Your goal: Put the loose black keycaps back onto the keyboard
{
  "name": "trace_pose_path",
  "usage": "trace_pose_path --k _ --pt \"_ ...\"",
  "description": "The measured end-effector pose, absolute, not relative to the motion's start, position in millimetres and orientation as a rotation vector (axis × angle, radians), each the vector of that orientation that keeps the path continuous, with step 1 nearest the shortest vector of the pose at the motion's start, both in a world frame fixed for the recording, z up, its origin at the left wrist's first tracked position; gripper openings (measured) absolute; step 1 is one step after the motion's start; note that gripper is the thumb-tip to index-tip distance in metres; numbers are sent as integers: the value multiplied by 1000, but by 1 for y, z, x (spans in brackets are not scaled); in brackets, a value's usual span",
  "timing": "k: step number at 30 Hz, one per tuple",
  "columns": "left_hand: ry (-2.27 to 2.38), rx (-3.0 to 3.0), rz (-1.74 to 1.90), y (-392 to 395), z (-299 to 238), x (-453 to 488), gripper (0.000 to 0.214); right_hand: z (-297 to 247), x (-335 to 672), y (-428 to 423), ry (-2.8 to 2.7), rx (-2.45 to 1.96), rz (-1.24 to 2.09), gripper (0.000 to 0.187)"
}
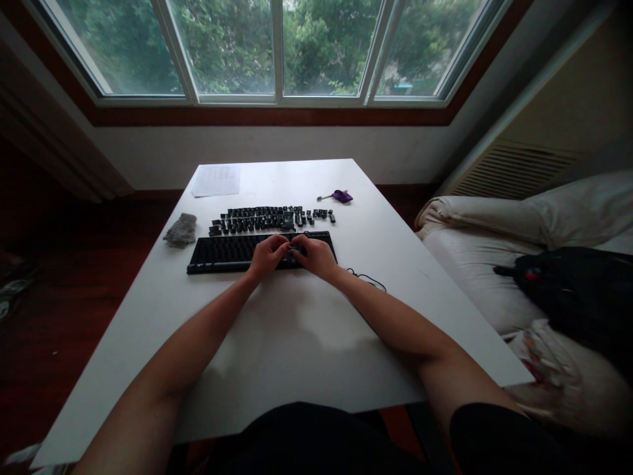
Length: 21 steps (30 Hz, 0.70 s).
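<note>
A black keyboard [222, 253] lies across the white table, with many of its keycaps off. Over its right half, my left hand [270, 254] and my right hand [314, 253] meet at the fingertips. Both hands are closed in a pinch around something small and greyish that I cannot make out. Just behind the keyboard, loose black keycaps [257, 219] stand in rough rows, more scattered toward the right end. The part of the keyboard under my fingers is hidden.
A crumpled grey cloth [180, 231] lies left of the keycaps. At the back of the white table [291, 330] are a sheet of paper [217, 180] and a purple object [342, 196] with a thin stem. A black cable [368, 278] curls to the right. A bed with a black bag [583, 290] stands beyond.
</note>
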<state>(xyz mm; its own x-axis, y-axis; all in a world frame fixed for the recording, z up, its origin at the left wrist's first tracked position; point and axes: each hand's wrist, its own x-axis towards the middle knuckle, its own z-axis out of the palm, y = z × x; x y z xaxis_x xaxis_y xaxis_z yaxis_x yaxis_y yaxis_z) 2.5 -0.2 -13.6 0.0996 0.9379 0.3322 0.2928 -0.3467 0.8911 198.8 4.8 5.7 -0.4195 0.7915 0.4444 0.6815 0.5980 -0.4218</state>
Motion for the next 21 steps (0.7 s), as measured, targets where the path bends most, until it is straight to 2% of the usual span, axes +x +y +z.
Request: trace_pose_path --k 21 --pt "1160 1651 1283 -1 -12 5 27 21 204 7 -2294 -1159 240 26"
